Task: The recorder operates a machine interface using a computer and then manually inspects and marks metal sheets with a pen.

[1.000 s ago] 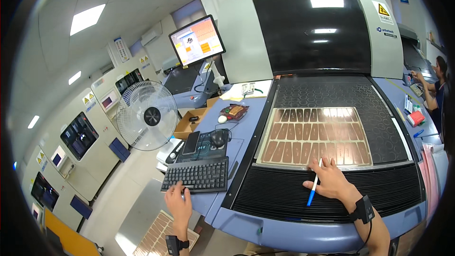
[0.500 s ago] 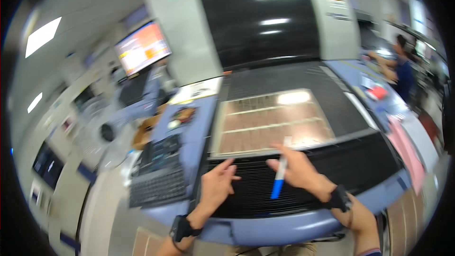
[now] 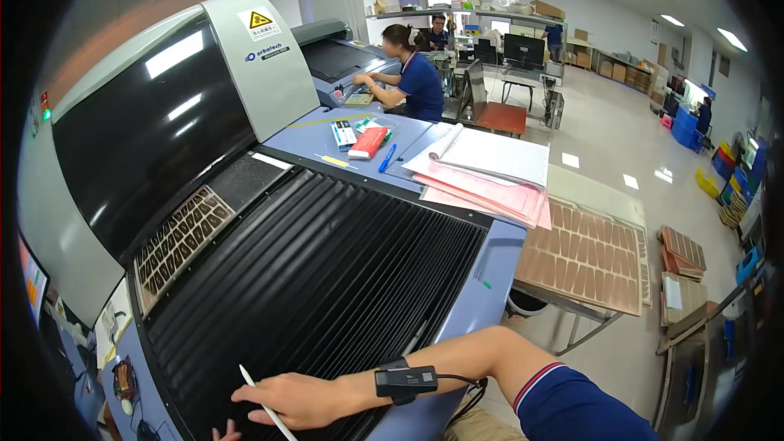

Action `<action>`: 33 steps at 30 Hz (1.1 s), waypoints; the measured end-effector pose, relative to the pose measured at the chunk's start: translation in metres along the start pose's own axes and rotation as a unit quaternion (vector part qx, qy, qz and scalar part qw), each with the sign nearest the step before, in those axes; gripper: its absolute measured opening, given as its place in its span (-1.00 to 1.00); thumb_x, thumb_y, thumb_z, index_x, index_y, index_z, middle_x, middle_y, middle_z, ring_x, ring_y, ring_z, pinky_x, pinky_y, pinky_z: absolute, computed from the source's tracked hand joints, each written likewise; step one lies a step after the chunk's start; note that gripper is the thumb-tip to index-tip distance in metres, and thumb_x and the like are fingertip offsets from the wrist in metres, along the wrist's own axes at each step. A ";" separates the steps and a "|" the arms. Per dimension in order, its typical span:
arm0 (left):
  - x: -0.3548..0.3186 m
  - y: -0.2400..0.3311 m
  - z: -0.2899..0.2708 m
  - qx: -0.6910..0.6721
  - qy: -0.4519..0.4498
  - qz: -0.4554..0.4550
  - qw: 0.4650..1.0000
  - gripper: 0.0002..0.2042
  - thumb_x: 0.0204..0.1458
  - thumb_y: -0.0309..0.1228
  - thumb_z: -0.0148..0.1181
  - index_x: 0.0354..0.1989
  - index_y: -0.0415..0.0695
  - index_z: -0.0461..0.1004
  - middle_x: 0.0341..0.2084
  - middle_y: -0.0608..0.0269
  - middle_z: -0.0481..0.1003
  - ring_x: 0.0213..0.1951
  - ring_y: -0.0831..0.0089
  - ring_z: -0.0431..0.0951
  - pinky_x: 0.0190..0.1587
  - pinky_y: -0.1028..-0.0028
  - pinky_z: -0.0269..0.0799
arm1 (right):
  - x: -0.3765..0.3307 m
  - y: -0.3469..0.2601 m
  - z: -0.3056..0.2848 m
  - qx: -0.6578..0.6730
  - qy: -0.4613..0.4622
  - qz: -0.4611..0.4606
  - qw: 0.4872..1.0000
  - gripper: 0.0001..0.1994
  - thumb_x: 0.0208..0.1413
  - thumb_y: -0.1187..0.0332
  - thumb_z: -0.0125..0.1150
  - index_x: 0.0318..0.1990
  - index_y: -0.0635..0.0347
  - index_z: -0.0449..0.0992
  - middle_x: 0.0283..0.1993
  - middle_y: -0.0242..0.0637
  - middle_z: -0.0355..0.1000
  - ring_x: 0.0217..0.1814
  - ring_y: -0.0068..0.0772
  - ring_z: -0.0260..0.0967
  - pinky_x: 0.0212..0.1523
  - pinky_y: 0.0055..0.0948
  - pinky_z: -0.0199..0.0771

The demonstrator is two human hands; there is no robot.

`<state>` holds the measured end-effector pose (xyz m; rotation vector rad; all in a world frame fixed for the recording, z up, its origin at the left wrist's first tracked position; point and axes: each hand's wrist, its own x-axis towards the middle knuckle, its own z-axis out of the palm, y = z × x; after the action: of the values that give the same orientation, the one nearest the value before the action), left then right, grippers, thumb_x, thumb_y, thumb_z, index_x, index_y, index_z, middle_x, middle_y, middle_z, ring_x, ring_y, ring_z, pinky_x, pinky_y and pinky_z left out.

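While your right hand (image 3: 290, 400) rests on the black ribbed cover (image 3: 327, 278) of the machine at six o'clock, its fingers are closed around a white pen (image 3: 265, 408), pinched near the middle so the tip points up and away from you, free of the slats. Your left hand (image 3: 222, 434) barely shows at the lower edge, only fingertips touching the cover just beside the right; whether it is open or closed I cannot tell. A black band with a small box (image 3: 406, 380) sits on your right wrist, its cable running back along the forearm, out of the way.

Behind the cover, at nine o'clock, a copper-coloured panel (image 3: 175, 237) lies flat under the dark hood (image 3: 139, 131). On the hood's grey pillar at eleven o'clock sits a yellow triangular warning sign (image 3: 261, 20). On the blue worktop (image 3: 310, 143) at twelve o'clock lie a red flat package (image 3: 369, 143), a blue pen (image 3: 387, 158) and a stack of pink and white papers (image 3: 482, 175), kept within reach but clear of the machine bed. Another person in a blue shirt (image 3: 412, 73) works farther off.
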<state>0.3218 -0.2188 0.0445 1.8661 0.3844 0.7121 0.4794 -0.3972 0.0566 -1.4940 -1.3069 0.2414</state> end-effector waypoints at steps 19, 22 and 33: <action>-0.016 0.011 0.029 -0.053 -0.171 0.022 0.984 -0.07 0.30 0.16 -0.02 0.59 -0.03 -0.41 0.18 -0.02 0.38 -0.37 0.43 0.52 -0.51 0.57 0.40 | -0.005 -0.008 0.063 0.099 0.087 0.087 0.987 -0.73 0.50 0.25 -0.13 -0.28 0.21 0.26 -0.62 -0.19 0.40 -0.58 -0.29 0.51 -0.55 -0.34 0.47; -0.022 0.038 0.040 -0.147 -0.199 -0.003 0.969 0.02 0.24 0.26 -0.02 0.58 -0.08 -0.48 -0.49 0.27 0.45 -0.63 0.53 0.40 -0.70 0.58 0.21 | -0.003 -0.011 0.053 0.272 0.073 0.176 0.943 -0.69 0.51 0.18 -0.13 -0.26 0.21 0.24 -0.65 -0.24 0.36 -0.67 -0.32 0.47 -0.68 -0.39 0.43; -0.032 0.033 0.031 -0.138 -0.162 -0.060 0.975 -0.36 0.25 -0.42 -0.06 0.52 -0.18 0.00 -0.22 0.00 0.61 -0.47 0.33 0.65 -0.56 0.52 0.48 | -0.001 -0.040 0.044 0.332 0.047 0.261 0.905 -0.82 0.42 0.28 0.03 -0.17 0.19 0.29 -0.63 -0.35 0.35 -0.70 -0.56 0.31 -0.77 -0.47 0.24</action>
<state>0.3146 -0.2720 0.0576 1.6427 0.1744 0.3488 0.4243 -0.3803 0.0702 -1.1990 -0.6120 0.8615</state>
